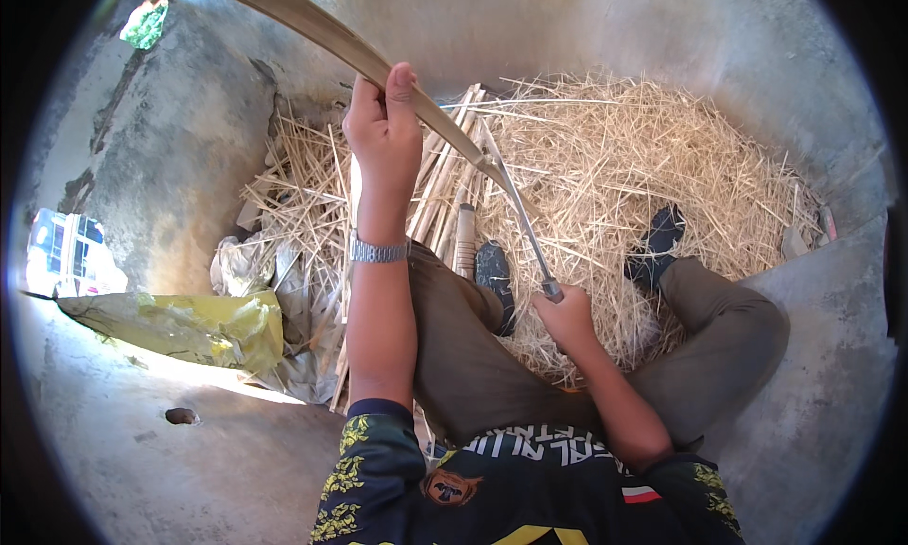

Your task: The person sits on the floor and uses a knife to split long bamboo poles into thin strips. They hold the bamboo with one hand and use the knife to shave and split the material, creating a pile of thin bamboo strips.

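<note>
My left hand (388, 133) is raised in front of me, closed round a long split bamboo strip (312, 36). The strip runs from the top left down to its lower end near the middle of the view, where the end looks frayed. My right hand (567, 320) grips the handle of a long, narrow-bladed knife (530, 225). Its blade points up and away from me, and the tip part meets the strip's lower end. Beneath them lies a heap of pale bamboo shavings (605, 157). A silver watch (380, 250) circles my left wrist.
Several long bamboo strips (445, 190) lie beyond my left knee, beside a short tan cylinder (464, 240). My dark shoes (495, 285) rest among the shavings. Yellow plastic sheeting (227, 327) lies at left. Grey concrete walls (624, 25) curve closely around, with an opening (76, 252) at far left.
</note>
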A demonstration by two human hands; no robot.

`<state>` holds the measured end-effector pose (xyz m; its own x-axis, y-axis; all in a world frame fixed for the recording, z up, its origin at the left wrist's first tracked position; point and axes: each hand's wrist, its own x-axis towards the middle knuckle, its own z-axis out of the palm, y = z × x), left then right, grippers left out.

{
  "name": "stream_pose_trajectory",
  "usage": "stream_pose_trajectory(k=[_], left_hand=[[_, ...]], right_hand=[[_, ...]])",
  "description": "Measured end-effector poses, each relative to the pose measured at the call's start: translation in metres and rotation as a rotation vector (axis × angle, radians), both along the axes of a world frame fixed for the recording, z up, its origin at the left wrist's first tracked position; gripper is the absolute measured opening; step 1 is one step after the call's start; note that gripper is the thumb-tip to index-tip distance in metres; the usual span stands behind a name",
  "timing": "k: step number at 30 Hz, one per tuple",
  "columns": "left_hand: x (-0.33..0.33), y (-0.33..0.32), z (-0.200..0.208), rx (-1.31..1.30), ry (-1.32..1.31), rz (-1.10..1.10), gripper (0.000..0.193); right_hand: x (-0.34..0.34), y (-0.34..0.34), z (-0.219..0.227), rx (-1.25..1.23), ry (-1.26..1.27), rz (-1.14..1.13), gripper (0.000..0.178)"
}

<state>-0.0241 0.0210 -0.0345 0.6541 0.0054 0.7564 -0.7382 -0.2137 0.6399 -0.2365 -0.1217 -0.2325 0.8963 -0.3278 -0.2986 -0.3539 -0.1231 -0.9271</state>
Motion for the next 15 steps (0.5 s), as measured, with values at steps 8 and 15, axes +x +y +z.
stream_pose_trajectory(k=[8, 15], left_hand=[[-0.002, -0.002, 0.008, -0.25, 0.033, -0.121, 0.015], [-0.003, 0.003, 0.008, -0.161, 0.01, -0.037, 0.016]], right_hand=[[-0.004, -0.002, 0.0, 0.322, -0.166, -0.169, 0.029], [-0.002, 0.003, 0.022, 0.048, 0.009, -0.02, 0.027]])
